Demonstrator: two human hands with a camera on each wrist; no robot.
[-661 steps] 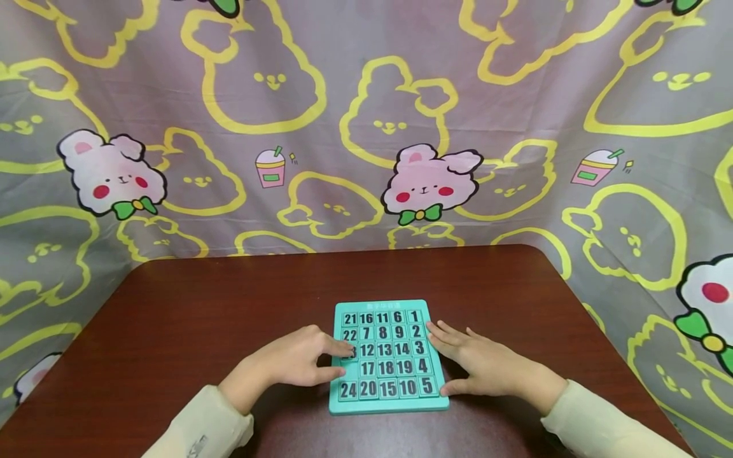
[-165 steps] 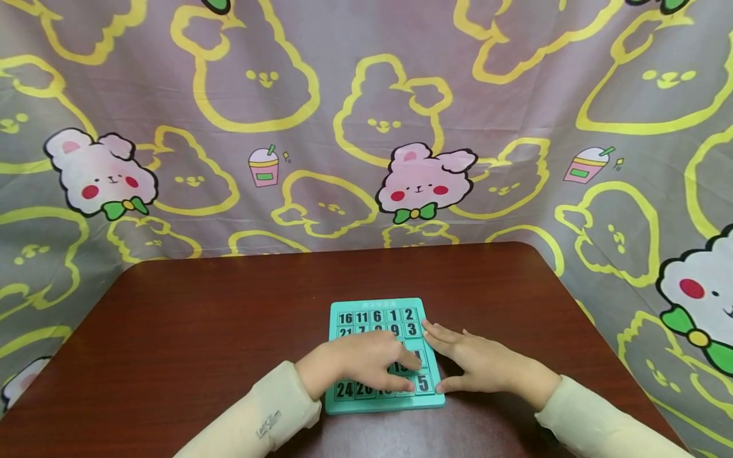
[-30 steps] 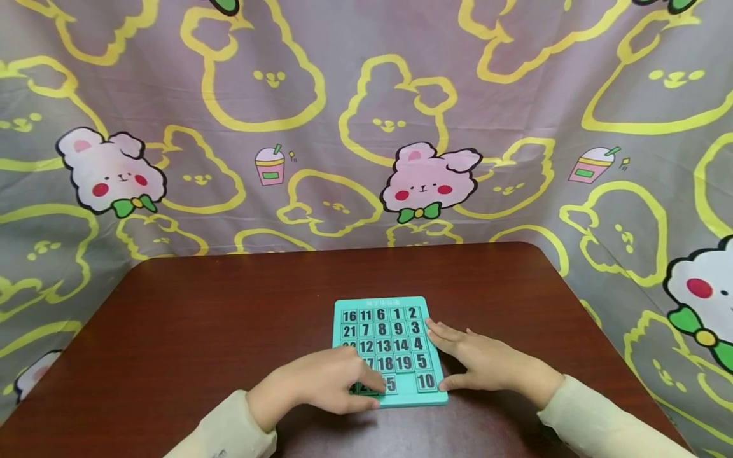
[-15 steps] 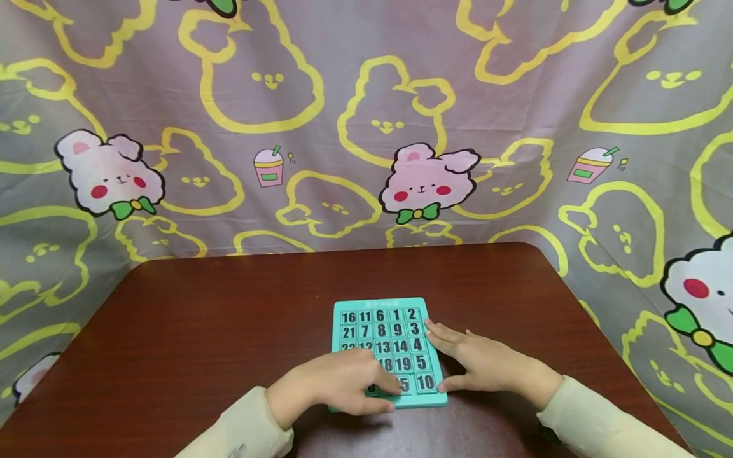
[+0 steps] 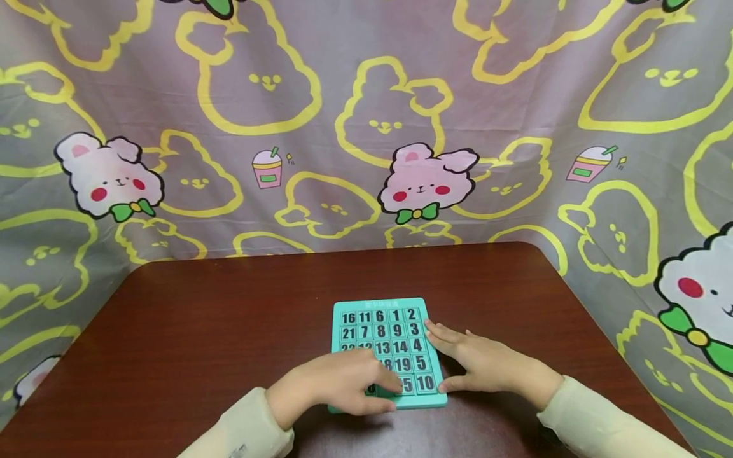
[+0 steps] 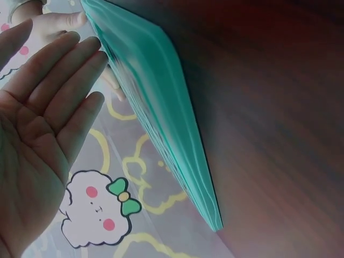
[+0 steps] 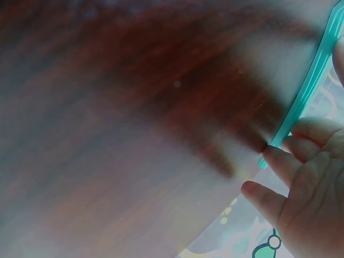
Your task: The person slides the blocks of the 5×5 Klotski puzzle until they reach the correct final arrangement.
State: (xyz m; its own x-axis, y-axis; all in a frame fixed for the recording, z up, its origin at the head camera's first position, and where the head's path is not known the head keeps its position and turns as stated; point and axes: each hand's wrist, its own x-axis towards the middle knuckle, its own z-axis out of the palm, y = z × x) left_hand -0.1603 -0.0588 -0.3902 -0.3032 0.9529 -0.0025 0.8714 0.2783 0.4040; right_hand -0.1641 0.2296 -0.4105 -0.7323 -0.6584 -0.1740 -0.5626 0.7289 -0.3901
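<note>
On my feed, left to right: left hand (image 5: 342, 383) in a pale long sleeve (image 5: 245, 423), fingers straight, grip wide, index tip on a partly hidden turquoise tile (image 5: 408, 385) ending in 5, beside the square turquoise 10 tile (image 5: 425, 383). Rectangular turquoise plastic-looking number board (image 5: 433, 359) lies flat on the glossy reddish-brown wooden table (image 5: 229, 312). Right hand (image 5: 487, 362): fingers spread wide, tips against the board's right edge.

The table (image 5: 229, 305) has room behind the sliding number puzzle (image 5: 355, 306), but the left hand (image 5: 343, 381) blocks the puzzle's near left and the right hand (image 5: 483, 366) its right edge.
</note>
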